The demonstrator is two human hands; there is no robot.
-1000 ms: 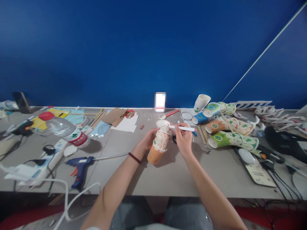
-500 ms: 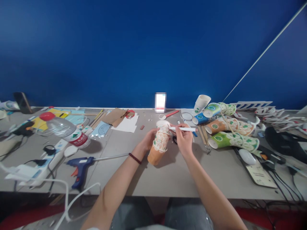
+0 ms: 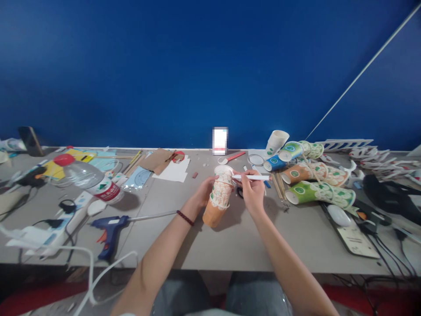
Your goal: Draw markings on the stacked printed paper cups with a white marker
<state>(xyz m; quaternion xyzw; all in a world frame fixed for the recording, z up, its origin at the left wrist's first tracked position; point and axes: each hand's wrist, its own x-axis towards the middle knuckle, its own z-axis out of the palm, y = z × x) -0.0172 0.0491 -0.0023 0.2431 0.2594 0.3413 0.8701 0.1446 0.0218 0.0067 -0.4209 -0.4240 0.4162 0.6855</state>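
Note:
Tilted over the table's middle is a joined column of paper cups (image 3: 219,195), orange at the lower end and white with orange and green patterns above. My left hand (image 3: 205,192) is closed round its left side, the fingers partly hidden behind it. A white marker pen (image 3: 256,177) lies nearly level in the pinch of my right hand (image 3: 253,189), its tip at the right side of the column near the upper rim. Under that hand a dark ring-shaped item (image 3: 240,192), perhaps a scissors handle, is partly covered.
At left are a blue glue gun (image 3: 110,228), a water bottle (image 3: 98,182) and a power strip (image 3: 62,224). More joined cups (image 3: 315,192), a white mouse (image 3: 339,215) and wooden sticks (image 3: 279,185) lie at right. Behind are cardboard (image 3: 158,160) and a red-handled spoon-like item (image 3: 235,156).
Almost nothing differs. The marker pen and my right hand have shifted very slightly against the cups, while my left hand keeps its hold.

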